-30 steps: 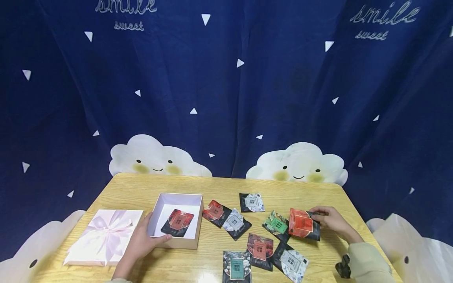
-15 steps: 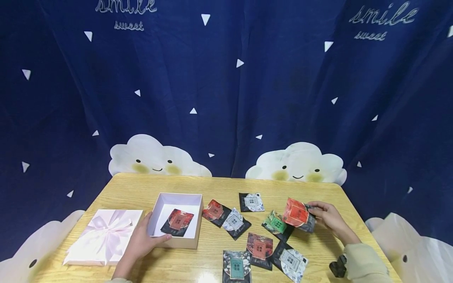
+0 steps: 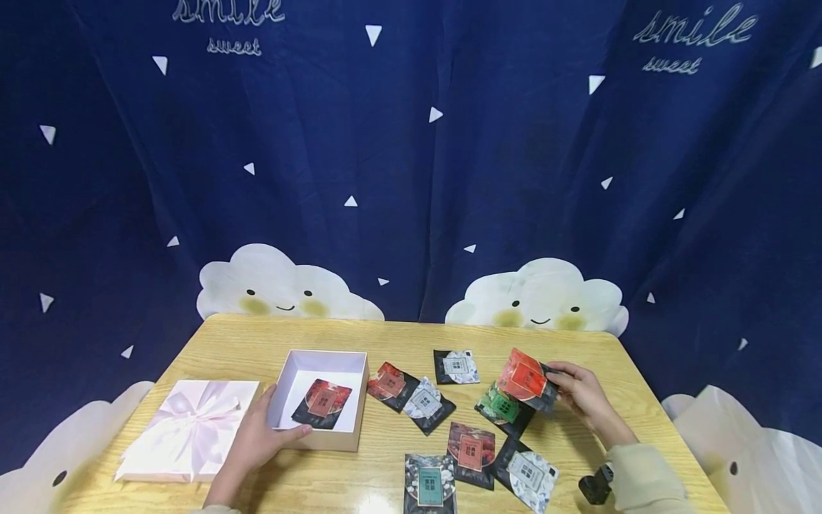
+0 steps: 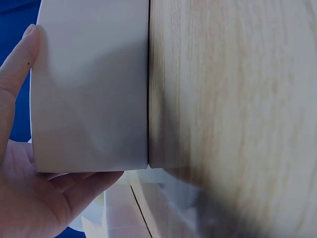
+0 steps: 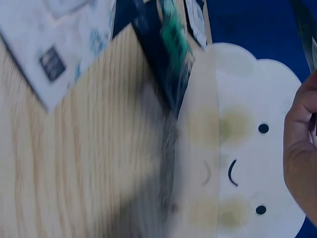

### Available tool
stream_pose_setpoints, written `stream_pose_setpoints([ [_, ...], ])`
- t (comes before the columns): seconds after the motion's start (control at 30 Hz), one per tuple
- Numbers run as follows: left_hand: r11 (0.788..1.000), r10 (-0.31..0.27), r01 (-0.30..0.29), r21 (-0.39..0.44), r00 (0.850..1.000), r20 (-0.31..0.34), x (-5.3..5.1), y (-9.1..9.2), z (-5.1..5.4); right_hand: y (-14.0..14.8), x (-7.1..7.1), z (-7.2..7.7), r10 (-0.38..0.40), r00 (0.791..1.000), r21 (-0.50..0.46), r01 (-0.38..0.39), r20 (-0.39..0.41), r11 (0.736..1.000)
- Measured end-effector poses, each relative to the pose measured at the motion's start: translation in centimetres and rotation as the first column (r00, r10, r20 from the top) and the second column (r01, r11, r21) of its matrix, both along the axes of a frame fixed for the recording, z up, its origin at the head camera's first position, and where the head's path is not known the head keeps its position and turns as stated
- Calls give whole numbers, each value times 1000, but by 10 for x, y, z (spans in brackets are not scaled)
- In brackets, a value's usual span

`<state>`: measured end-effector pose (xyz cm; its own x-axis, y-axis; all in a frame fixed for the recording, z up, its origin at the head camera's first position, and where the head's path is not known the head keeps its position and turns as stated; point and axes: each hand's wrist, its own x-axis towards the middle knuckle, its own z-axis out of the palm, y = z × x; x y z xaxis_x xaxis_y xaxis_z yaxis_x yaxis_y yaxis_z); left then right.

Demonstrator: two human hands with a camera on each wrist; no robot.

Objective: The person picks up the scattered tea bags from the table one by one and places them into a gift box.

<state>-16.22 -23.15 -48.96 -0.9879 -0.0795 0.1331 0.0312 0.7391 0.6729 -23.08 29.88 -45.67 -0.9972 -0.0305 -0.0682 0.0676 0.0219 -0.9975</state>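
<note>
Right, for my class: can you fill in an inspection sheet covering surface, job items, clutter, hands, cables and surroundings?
Surface: pale wood-grain table.
Job items: open pale square cardboard box, one dark red and black packet inside; tilted bright red and black packet; seven other patterned packets right of the box.
Clutter: pale pink square lid with ribbon bow, left of the box.
Hands: left hand grips the box; right hand pinches the tilted packet.
Cables: nothing seen.
Surroundings: dark blue curtain with white clouds.

Pale wood-grain table, rounded back corners, bit of glare near its front. Navy fabric backdrop hangs behind the table, kinda creased, with white triangles and "smile sweet" lettering way above it, plus two smiley clouds just over the table's back edge.
</note>
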Motion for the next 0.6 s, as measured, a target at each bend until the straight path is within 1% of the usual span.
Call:
stream_pose_setpoints([
  [0.13,1000,1,-1,-1,1000,-3,0,0,-1,-10,-2,0,8,1000,-9,-8,-12,1000],
  [0.27,1000,-1,1,0,1000,-3,0,0,-2,-20,-1,5,11,1000,-30,-11,-10,999],
  [0.47,1000,0,0,1,1000,4,1,0,-2,-35,-1,13,43,999,-114,-43,-3,992],
  [0.6,1000,0,0,3,1000,-4,0,0,-2,-46,-2,17,52,999,-163,-50,11,985],
])
